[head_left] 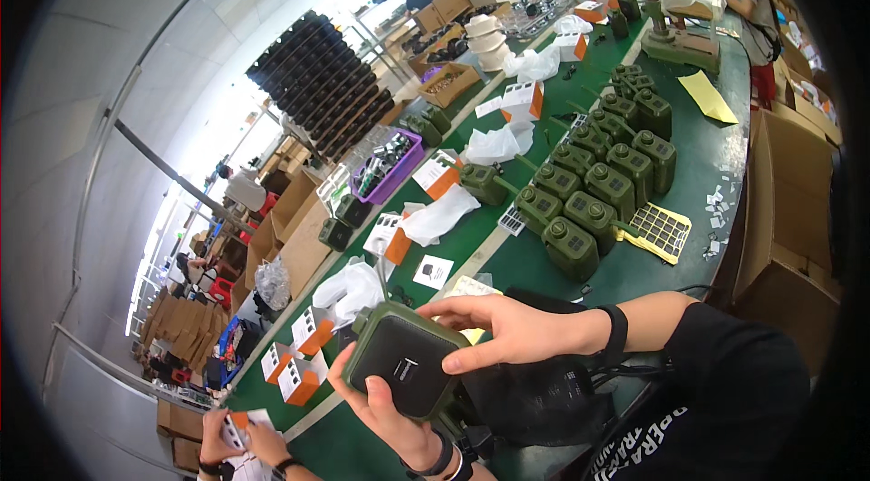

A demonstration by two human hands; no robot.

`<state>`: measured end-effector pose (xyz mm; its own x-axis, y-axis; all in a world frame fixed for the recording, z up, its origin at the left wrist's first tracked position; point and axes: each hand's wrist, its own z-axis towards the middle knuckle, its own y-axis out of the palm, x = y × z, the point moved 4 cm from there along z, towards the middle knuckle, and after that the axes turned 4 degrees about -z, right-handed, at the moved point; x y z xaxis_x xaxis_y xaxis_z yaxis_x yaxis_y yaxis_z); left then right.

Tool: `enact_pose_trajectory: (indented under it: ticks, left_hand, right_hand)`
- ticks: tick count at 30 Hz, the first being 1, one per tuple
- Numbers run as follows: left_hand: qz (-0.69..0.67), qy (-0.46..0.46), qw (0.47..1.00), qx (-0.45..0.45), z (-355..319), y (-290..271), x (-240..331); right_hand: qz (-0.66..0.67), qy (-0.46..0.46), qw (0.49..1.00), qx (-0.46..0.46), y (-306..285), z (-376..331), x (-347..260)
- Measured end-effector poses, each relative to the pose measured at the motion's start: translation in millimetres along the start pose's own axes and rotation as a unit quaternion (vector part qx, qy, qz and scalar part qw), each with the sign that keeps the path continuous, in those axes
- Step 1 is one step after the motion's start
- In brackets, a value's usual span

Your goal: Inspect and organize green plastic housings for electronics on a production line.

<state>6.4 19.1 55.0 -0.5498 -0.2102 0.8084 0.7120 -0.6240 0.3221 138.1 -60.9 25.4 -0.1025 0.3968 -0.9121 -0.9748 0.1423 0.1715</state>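
- Right now my left hand [385,413] cradles a dark green boxy device [403,359] from below, its grip clenched around the lower edge, thumb on the black front panel.
- My right hand [507,329] grasps the same device along its top right corner, fingers curled over the edge.
- So the device sits in the air between both hands, just above the green surface [716,146], its black face turned up toward me.
- Beyond it, rows of matching green devices [603,177] stand together on the surface.
- White and orange cartons [304,372] lie to the left, near another person's hands [240,445].
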Motion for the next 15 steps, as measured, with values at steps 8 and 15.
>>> enact_pose_trajectory:
  ticks: [8,15]
  left_hand:
    - [0.05,-0.062,0.997,-0.017,-11.1,4.2,-18.5]
    - [-0.109,-0.124,0.985,-0.048,-11.4,-12.9,-18.0]
  right_hand:
    - [-0.474,-0.416,0.75,0.2,16.1,-22.6,-23.6]
    - [-0.54,-0.494,0.669,0.131,39.9,-38.3,-25.0]
